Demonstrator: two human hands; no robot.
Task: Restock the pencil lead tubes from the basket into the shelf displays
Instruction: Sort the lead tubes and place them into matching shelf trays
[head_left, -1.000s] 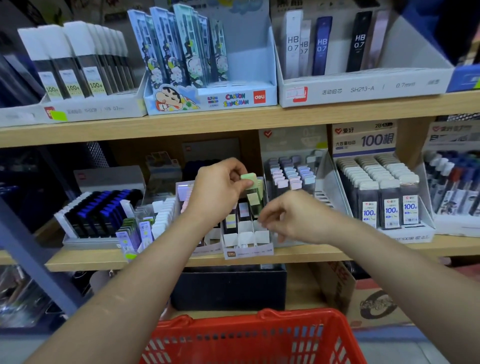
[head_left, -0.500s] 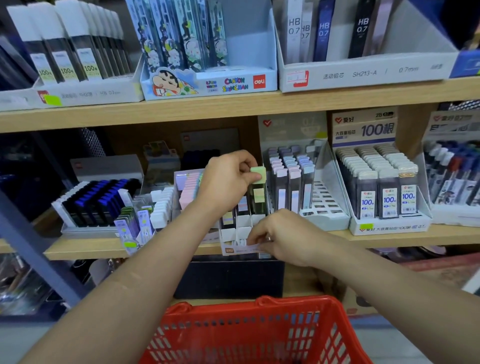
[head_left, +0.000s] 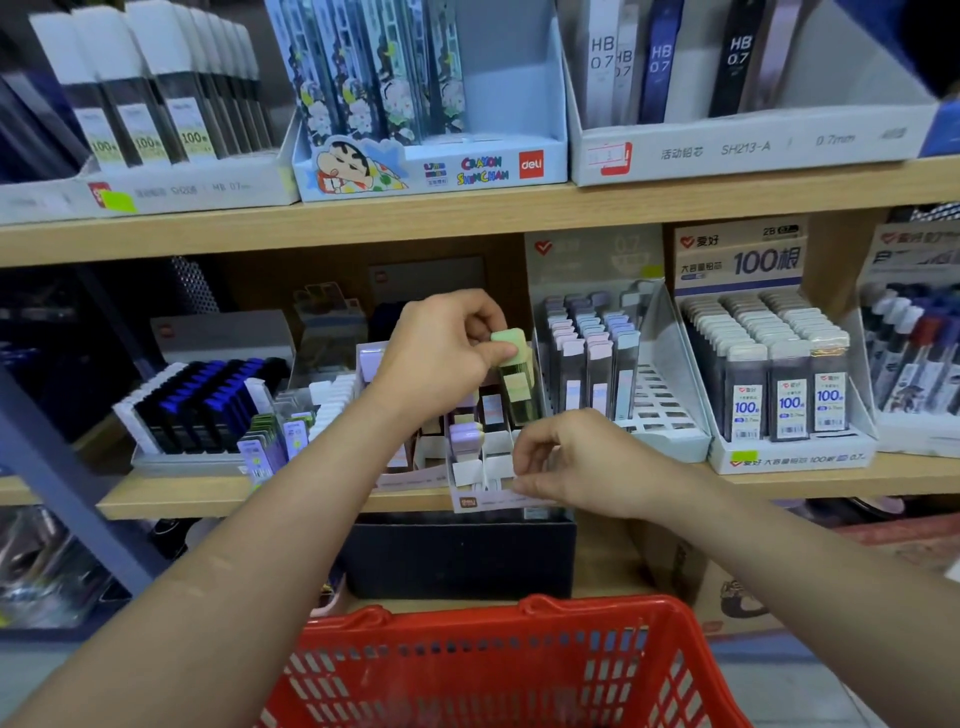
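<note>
Left hand (head_left: 441, 353) pinching tube (head_left: 517, 387), display (head_left: 485, 502) edge held

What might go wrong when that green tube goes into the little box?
The green-capped lead tube, pinched near its cap by the left hand, might tilt and miss its slot. The small display box sits at the shelf's front edge; if the right hand lets go, it might tip toward the red basket.
</note>
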